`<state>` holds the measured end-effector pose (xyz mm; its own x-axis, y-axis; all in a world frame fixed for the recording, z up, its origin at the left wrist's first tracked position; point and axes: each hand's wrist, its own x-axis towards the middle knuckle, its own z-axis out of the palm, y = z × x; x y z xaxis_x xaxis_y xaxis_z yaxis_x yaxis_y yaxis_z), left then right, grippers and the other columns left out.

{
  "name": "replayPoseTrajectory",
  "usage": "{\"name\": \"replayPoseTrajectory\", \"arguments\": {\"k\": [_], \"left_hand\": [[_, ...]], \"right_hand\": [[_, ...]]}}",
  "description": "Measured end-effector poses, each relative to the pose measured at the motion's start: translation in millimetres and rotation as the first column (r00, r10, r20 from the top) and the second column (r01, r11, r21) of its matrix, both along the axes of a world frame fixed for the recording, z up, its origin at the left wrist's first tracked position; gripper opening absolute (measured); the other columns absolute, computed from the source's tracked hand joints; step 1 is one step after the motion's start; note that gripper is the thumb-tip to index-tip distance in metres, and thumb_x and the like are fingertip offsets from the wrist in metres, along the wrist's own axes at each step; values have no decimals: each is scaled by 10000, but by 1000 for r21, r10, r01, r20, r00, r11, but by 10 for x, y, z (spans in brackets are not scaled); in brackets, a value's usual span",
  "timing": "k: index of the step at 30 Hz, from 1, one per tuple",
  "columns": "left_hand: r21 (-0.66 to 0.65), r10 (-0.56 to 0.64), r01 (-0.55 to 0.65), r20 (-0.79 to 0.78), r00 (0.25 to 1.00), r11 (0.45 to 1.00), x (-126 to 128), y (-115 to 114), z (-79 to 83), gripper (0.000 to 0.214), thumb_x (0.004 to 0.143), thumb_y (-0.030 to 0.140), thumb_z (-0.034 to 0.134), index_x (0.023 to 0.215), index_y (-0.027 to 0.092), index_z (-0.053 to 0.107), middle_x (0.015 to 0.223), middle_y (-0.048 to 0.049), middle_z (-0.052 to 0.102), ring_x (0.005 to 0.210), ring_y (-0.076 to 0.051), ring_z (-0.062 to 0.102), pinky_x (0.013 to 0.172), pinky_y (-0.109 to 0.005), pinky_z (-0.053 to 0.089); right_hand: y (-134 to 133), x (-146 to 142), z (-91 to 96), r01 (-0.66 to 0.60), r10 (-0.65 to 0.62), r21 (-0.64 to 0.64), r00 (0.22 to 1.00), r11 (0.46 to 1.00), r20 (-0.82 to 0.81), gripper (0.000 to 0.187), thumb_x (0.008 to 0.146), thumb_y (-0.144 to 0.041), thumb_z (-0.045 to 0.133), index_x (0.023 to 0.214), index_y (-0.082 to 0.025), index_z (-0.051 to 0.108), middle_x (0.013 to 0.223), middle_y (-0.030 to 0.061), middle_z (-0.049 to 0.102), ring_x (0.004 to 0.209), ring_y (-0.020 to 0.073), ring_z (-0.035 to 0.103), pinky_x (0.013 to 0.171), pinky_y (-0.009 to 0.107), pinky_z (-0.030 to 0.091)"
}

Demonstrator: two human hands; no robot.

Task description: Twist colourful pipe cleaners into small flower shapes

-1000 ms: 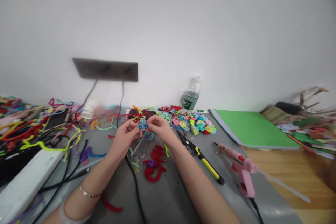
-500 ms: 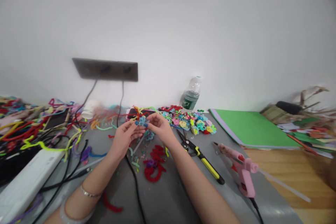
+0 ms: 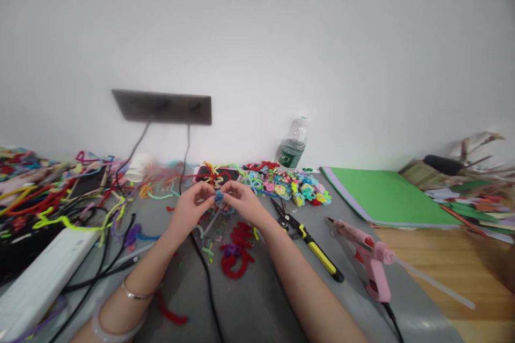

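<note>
A small, fuzzy blue piece (image 3: 219,196) is pinched between the fingertips of the left hand (image 3: 193,207) and right hand (image 3: 244,201), above a grey table (image 3: 261,305). Nearby lies a plush red coil (image 3: 242,240); beyond, a heap of looped, multicoloured flowers (image 3: 280,189). Behind stands a clear, green-labelled bottle (image 3: 293,151), its fill hard to tell.

flower (image 3: 218,196) shifted slightly toward 6 o'clock, showing less face than before. left hand (image 3: 191,209): fingers, earlier stretched beneath it, now arch toward its 10 o'clock.
</note>
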<state>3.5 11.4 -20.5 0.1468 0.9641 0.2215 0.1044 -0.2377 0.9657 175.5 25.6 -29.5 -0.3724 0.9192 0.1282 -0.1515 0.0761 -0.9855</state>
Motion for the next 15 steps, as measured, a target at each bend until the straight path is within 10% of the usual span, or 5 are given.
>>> {"name": "replayPoseTrajectory", "arguments": {"k": [15], "left_hand": [[-384, 191, 1, 461, 867, 923, 200, -83, -6, 391, 539, 362, 895, 703, 151, 609, 670, 33, 612, 615, -90, 608, 643, -217, 568]], "right_hand": [[-42, -42, 78, 176, -173, 113, 984, 978, -38, 242, 762, -412, 706, 792, -205, 586, 707, -12, 588, 605, 129, 532, 591, 265, 478]]}}
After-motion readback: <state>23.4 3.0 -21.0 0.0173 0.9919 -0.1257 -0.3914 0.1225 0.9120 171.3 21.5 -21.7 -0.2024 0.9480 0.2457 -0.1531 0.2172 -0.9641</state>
